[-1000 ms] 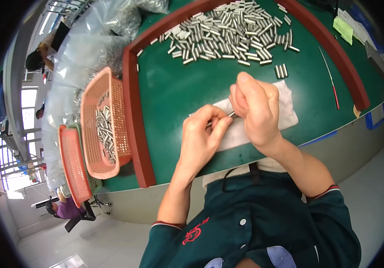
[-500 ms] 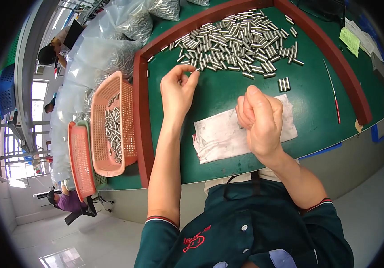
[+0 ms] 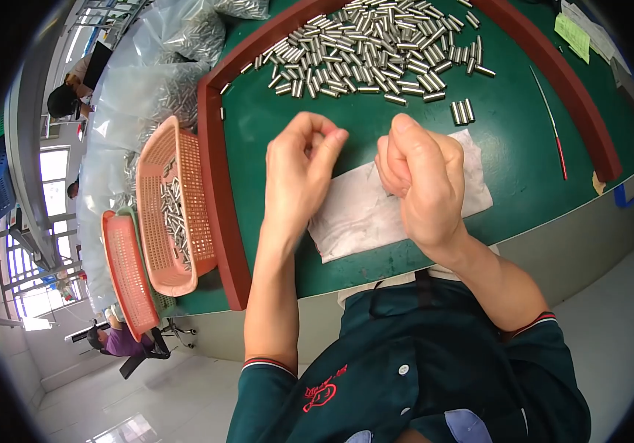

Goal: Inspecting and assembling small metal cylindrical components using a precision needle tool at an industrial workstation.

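Note:
My left hand (image 3: 298,170) is closed with thumb and forefinger together, above the green table just left of a white cloth (image 3: 357,214). Whatever its fingers may hold is hidden. Over the right part of the cloth, my right hand (image 3: 428,184) is curled into a fist, thumb uppermost; its contents cannot be seen. Beyond both hands lies a heap of short shiny metal pins (image 3: 376,55). Three more pins (image 3: 462,112) lie side by side, apart from the heap, just past the cloth's far right corner.
A dark red raised border (image 3: 221,207) frames the work area. Left of it stand a pink basket (image 3: 200,221) containing pins, another pink basket (image 3: 126,269) and clear bags of metal parts (image 3: 191,37). A thin red-handled tool (image 3: 559,151) lies at right. Other people sit farther left.
My left hand has drawn back from the heap's near edge toward the cloth and my right hand. My right hand stays closed over the cloth. The whole view has shifted slightly.

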Tool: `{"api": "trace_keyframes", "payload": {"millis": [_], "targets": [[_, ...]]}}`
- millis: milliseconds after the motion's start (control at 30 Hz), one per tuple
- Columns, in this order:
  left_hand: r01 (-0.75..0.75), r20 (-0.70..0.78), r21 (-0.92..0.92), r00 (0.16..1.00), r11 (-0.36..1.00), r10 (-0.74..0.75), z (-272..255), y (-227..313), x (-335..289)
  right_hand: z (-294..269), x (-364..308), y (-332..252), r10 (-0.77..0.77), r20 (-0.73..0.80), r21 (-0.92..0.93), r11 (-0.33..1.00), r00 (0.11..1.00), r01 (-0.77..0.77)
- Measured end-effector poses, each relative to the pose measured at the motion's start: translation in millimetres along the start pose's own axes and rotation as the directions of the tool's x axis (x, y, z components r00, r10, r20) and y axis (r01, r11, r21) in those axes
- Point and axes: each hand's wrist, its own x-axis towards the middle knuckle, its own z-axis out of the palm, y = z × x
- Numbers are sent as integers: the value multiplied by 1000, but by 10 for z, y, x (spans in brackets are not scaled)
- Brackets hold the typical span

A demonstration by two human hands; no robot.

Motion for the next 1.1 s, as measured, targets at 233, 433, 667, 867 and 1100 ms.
{"api": "trace_keyframes", "payload": {"millis": [233,433,667,867,1100], "targets": [[-175,198,-20,964,984,176,37,45,-463,43,10,-13,23,-10,19,1000,1000,-23],[10,94,144,995,990,-24,-63,-8,-613,20,29,-31,82,-35,63,995,996,-80],[35,93,152,994,988,-50,5,13,-611,0,36,-53,147,-20,108,984,989,-144],[21,99,90,995,996,-30,60,-17,-616,-45,68,-83,167,-9,189,968,986,-163],[-22,91,84,996,996,14,59,-24,-604,-16,77,-64,228,32,211,950,973,-230]]}}
